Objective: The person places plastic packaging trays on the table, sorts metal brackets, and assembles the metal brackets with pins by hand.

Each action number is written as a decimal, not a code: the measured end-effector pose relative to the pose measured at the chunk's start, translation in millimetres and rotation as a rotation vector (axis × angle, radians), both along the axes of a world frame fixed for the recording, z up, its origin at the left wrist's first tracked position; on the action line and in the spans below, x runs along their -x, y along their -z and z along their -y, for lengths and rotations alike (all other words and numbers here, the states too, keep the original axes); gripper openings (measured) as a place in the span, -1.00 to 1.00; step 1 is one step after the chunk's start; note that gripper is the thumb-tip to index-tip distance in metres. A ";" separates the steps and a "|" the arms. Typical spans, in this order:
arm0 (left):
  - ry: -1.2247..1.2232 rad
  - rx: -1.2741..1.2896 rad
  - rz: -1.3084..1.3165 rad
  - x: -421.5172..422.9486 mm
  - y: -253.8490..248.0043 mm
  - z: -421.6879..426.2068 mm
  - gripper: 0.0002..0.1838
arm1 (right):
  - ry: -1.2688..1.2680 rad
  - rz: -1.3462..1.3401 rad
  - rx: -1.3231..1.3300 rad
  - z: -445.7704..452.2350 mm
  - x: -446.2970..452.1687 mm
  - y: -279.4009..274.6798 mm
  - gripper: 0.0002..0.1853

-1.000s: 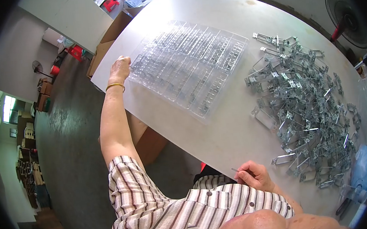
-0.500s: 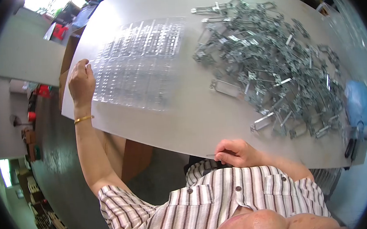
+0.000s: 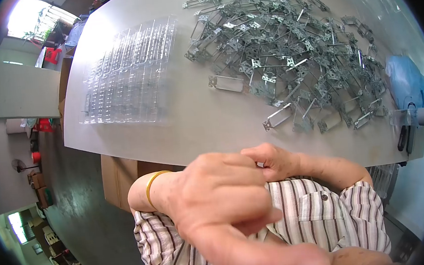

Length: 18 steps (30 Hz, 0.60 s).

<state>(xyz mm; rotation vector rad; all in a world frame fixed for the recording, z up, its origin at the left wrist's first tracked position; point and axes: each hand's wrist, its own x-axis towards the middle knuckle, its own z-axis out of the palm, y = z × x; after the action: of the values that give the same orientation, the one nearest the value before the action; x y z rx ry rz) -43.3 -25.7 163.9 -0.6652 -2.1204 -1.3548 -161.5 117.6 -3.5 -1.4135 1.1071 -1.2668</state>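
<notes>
Change: our bare left hand (image 3: 222, 194) has moved from the clear, rectangular plastic tray (image 3: 130, 71) to our chest, leaving it untouched.
Left grip: fingers curled; we cannot tell its contents.
Right grip: our bare right hand (image 3: 275, 160) half-closed, contents unclear.
Tray: one outline, on the white tabletop (image 3: 186, 122).
Silvery metal brackets (image 3: 288, 59): one heap, too tangled to count.

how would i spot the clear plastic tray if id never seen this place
Find the big pale table. Toward its left end, left of the large heap of metal pieces, lies the clear plastic tray. It is flat and see-through, patterned in neat rows, while the metal pieces are grey and jumbled.
</notes>
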 end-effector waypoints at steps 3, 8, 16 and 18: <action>0.086 -0.020 -0.045 5.8 4.9 -14.0 0.09 | -0.020 0.026 -0.014 -8.7 7.5 -10.1 -0.84; 0.186 -0.031 -0.140 21.6 8.5 -28.7 -0.02 | -0.050 0.048 -0.049 -25.5 8.4 -6.2 -0.84; 0.210 0.080 0.063 25.7 11.9 -18.3 -0.37 | -0.061 -0.043 0.088 -43.6 21.0 6.3 -0.84; -0.312 0.261 0.136 34.7 31.2 -28.1 -0.62 | -0.039 -0.072 0.122 -49.9 24.4 10.3 -0.84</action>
<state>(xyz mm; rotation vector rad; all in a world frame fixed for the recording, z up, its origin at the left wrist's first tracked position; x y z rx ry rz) -78.0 2.4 132.7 -0.3264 -2.4150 -0.9895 -185.9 167.5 -13.7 -1.5749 1.0598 -1.2820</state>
